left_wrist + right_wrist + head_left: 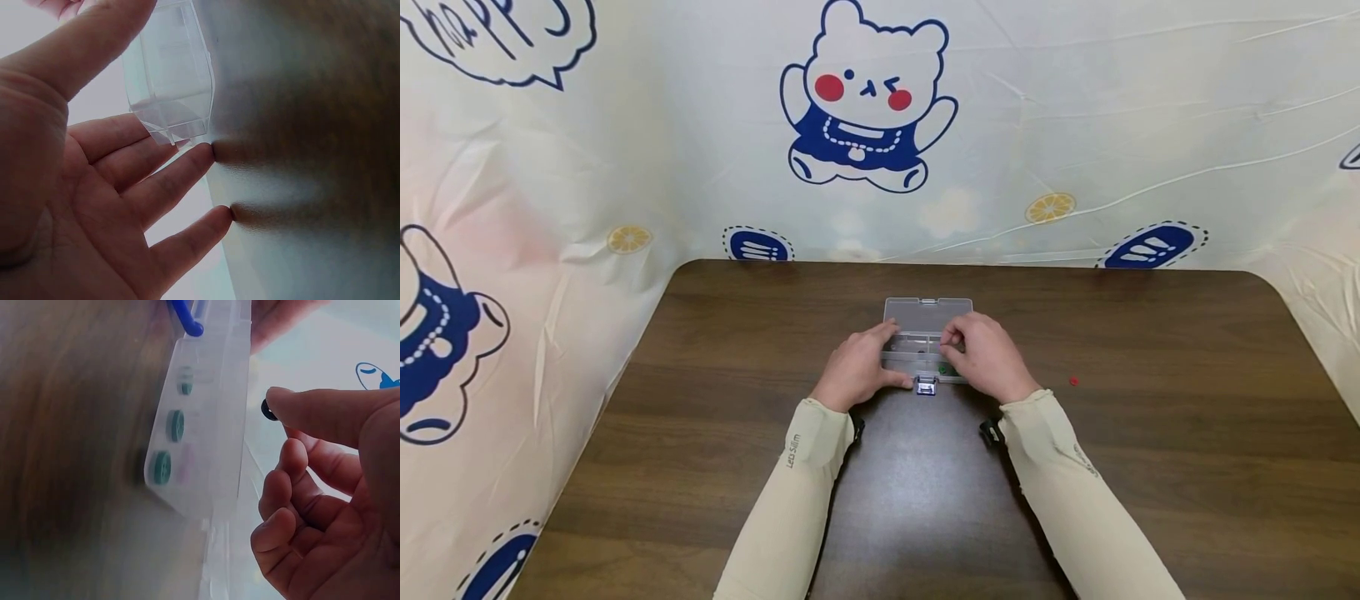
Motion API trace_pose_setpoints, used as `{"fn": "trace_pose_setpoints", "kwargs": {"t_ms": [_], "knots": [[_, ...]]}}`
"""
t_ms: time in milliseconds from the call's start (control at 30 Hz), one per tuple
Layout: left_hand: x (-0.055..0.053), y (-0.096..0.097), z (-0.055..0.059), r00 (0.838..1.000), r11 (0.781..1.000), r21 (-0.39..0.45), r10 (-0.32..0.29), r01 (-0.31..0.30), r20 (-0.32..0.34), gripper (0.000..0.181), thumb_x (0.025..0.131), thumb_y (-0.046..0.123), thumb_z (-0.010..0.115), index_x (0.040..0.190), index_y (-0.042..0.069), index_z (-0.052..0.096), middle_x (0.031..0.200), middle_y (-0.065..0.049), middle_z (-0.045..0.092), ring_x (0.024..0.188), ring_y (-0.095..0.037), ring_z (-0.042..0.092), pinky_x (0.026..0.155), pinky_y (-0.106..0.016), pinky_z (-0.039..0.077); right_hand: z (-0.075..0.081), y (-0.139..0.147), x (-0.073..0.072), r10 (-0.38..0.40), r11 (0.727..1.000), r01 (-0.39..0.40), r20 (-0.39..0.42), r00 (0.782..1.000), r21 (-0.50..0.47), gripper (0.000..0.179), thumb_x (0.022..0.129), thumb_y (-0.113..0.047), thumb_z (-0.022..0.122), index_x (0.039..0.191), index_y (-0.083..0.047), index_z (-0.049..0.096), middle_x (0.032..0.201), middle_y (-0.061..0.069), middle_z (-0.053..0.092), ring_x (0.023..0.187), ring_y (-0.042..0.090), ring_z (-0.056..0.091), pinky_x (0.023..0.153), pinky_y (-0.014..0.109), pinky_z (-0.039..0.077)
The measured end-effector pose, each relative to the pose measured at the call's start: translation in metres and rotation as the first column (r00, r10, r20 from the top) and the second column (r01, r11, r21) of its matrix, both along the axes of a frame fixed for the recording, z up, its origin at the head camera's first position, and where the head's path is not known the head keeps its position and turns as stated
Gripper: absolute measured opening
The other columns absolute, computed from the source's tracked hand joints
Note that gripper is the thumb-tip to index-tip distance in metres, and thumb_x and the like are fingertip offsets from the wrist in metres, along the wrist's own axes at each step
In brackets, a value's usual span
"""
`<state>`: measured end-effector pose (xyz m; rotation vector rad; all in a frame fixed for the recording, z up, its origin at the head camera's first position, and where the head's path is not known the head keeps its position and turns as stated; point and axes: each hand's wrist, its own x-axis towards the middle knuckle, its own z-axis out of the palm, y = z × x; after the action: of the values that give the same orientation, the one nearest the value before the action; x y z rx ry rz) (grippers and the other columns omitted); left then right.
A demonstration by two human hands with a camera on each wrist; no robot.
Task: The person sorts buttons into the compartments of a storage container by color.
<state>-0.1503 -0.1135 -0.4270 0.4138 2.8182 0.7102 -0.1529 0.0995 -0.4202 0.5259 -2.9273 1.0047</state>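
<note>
A clear plastic compartment box (910, 367) lies on the table with its lid (928, 313) folded back. My left hand (861, 362) holds the box's left end, thumb along the front and fingers toward the back. In the left wrist view, two fingertips (220, 215) rest on the table beside the box end. Above the box's right side, my right hand (988, 354) pinches a small black button (267, 410) between thumb and finger. Several green buttons (175, 426) show through the wall in the right wrist view, near a blurred pink piece (187, 461).
A small red piece (1073, 382) lies on the brown table (1150, 467) to the right of my right hand. A blue-tinted latch (927, 387) sticks out at the box's front. Printed cloth (700, 125) hangs behind the table and along its sides.
</note>
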Motion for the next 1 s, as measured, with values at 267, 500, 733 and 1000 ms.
{"fn": "trace_pose_setpoints", "kwargs": {"t_ms": [267,500,733,1000], "knots": [[0.000,0.000,0.001,1.000,1.000,0.003,-0.005,0.005,-0.010,0.091,0.073,0.041,0.090,0.147,0.005,0.051,0.155,-0.009,0.045,0.135,-0.028,0.051,0.105,-0.046,0.046,-0.002,-0.007,-0.003,0.005,1.000,-0.005,0.010,1.000,0.002,0.008,0.088,-0.010,0.075,0.083,-0.010,0.069,0.085,0.004,0.060,0.082,0.023,0.055,0.076,0.037,0.047],[0.000,0.000,0.000,1.000,1.000,-0.003,-0.009,0.009,-0.017,0.091,0.073,0.042,0.090,0.147,0.005,0.051,0.155,-0.008,0.045,0.134,-0.029,0.051,0.104,-0.046,0.047,-0.004,-0.013,-0.004,0.020,1.000,-0.020,0.008,1.000,-0.007,0.010,0.088,-0.011,0.076,0.082,-0.011,0.068,0.084,0.003,0.059,0.079,0.021,0.055,0.073,0.036,0.047],[-0.001,0.000,-0.001,0.999,1.000,-0.007,-0.015,0.015,-0.030,0.090,0.073,0.042,0.090,0.146,0.006,0.053,0.154,-0.008,0.046,0.133,-0.030,0.052,0.102,-0.048,0.048,-0.006,-0.019,-0.006,0.028,1.000,-0.028,-0.009,1.000,-0.006,0.010,0.088,-0.011,0.076,0.083,-0.010,0.068,0.083,0.003,0.058,0.078,0.020,0.054,0.072,0.035,0.047],[-0.002,-0.001,-0.003,0.999,1.000,-0.002,-0.013,0.013,-0.031,0.091,0.072,0.041,0.091,0.146,0.006,0.052,0.154,-0.008,0.046,0.132,-0.030,0.053,0.102,-0.047,0.048,-0.004,-0.029,-0.009,0.051,0.999,-0.051,-0.001,0.999,0.000,0.007,0.089,-0.010,0.075,0.085,-0.011,0.069,0.085,0.002,0.060,0.083,0.020,0.055,0.077,0.036,0.047]]}}
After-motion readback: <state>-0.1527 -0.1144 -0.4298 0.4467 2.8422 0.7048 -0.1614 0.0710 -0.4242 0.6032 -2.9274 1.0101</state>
